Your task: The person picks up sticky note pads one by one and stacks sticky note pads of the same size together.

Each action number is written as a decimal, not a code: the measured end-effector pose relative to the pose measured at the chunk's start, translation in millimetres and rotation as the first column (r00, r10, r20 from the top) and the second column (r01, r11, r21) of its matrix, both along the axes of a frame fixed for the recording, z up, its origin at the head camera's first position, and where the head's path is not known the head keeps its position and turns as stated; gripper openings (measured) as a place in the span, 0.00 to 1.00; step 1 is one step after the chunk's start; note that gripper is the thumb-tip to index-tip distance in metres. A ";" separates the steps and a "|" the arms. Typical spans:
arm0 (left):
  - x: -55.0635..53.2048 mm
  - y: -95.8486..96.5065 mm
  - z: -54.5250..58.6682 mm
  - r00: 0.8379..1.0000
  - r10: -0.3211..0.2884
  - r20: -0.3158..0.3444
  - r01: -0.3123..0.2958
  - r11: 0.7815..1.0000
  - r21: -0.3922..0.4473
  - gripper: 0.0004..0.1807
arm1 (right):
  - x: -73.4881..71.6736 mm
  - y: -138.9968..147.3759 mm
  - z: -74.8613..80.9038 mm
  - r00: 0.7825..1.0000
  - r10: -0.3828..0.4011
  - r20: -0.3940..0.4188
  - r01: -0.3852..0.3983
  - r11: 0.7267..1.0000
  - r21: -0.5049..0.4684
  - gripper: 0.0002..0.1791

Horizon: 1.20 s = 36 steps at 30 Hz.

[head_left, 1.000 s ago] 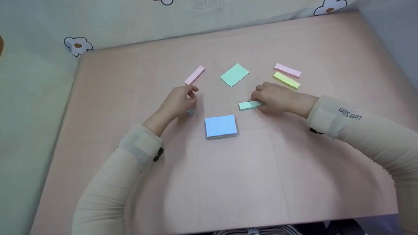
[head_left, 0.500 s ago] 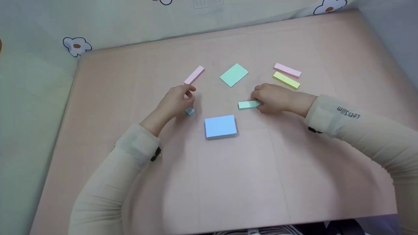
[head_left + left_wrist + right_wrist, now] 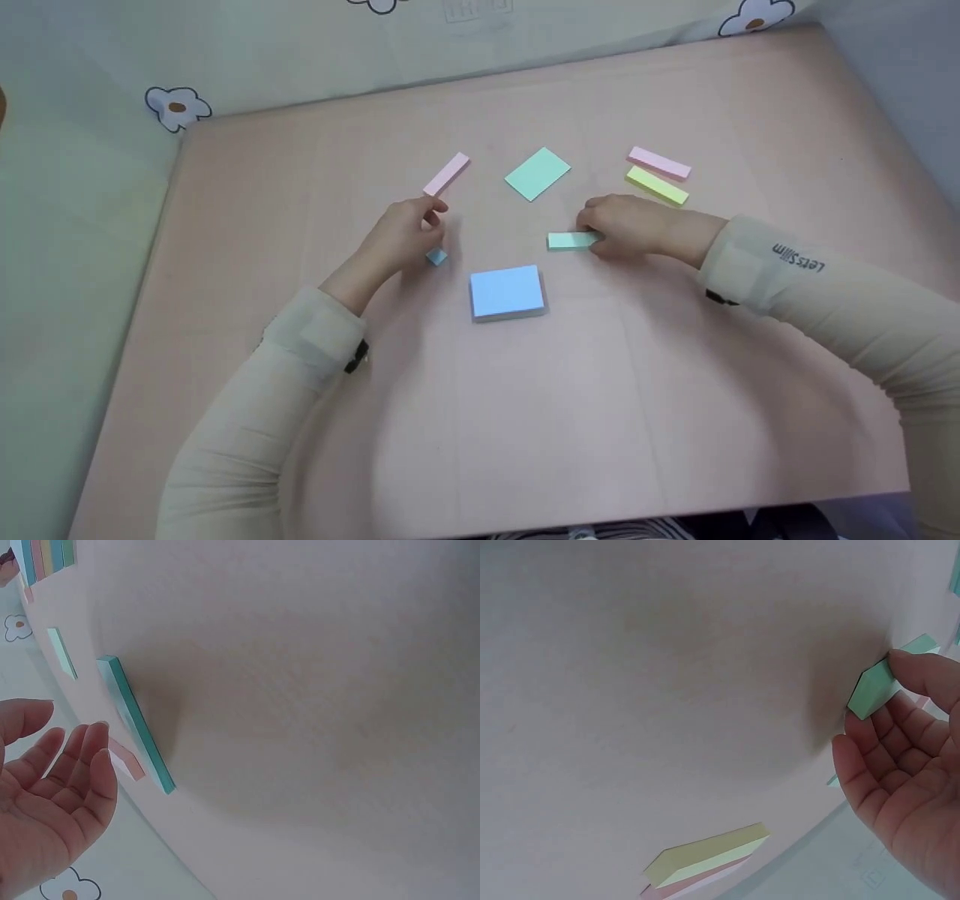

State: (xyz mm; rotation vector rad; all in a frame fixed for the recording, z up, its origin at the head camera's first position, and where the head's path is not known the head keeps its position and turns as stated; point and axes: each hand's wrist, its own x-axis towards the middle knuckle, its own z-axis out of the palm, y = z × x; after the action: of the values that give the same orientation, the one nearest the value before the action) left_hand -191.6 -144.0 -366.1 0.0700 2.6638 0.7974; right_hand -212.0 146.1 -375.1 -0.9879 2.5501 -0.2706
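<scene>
In the head view my right hand [image 3: 626,223] pinches a mint-green sticky-note strip [image 3: 570,241] by its right part. The right wrist view shows thumb and fingers around this green strip [image 3: 871,692], close over the table. My left hand [image 3: 401,236] is loosely curled and holds nothing. A teal-blue strip pad [image 3: 136,724] lies below it, mostly hidden by the hand in the head view, where one end [image 3: 436,256] shows. A pink strip [image 3: 447,175] lies just beyond the left fingertips. Between the hands and nearer me rests a thick blue sticky-note pad [image 3: 507,291].
A green rectangular note [image 3: 538,174] lies at the back middle. Beyond the right hand, a pink strip [image 3: 660,163] and a yellow strip [image 3: 657,185] lie side by side. The pink-covered table [image 3: 525,427] meets a flower-printed wall [image 3: 300,52] at the back.
The green strip has turned slightly, its left end now level. The left hand has shifted a little left, showing more of the teal-blue strip.
</scene>
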 end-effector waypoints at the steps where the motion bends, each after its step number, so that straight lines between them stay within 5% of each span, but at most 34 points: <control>1: 0.6 0.1 0.3 1.000 -0.003 -0.001 0.003 1.000 -0.002 0.20 | 0.0 0.1 0.0 1.000 0.004 -0.002 -0.004 1.000 -0.004 0.11; 14: 1.8 -1.7 -0.4 1.000 -0.010 -0.002 0.010 1.000 -0.013 0.20 | -0.5 -1.0 0.0 1.000 0.000 0.004 0.000 1.000 0.008 0.11; 24: 2.5 -16.0 -1.2 0.994 -0.034 -0.107 0.030 0.999 -0.045 0.19 | 1.5 2.3 5.6 0.995 0.023 -0.096 -0.023 1.000 0.005 0.13; 27: 3.6 -27.8 -3.7 0.970 -0.146 -0.192 0.121 0.983 -0.140 0.18 | -0.6 9.8 12.0 0.987 0.012 -0.162 -0.021 0.998 -0.056 0.14; 32: 2.3 -53.5 -13.7 0.883 -0.345 -0.318 0.255 0.922 -0.292 0.16 | -3.5 25.5 24.0 0.982 -0.057 -0.179 0.044 0.996 -0.075 0.13; 34: 0.5 -60.9 -17.4 0.877 -0.363 -0.316 0.269 0.914 -0.304 0.17 | -3.3 31.0 26.9 0.982 -0.082 -0.172 0.070 0.995 -0.072 0.13; 36: -1.8 -66.1 -20.4 0.887 -0.360 -0.288 0.272 0.913 -0.303 0.18 | -2.9 35.3 28.2 0.981 -0.099 -0.165 0.087 0.993 -0.078 0.12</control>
State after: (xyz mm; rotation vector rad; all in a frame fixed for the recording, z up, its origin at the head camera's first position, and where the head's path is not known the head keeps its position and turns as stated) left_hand -193.4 -210.1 -386.4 0.6170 2.9353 0.3548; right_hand -214.9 181.4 -346.8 -0.9547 2.7631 -0.3175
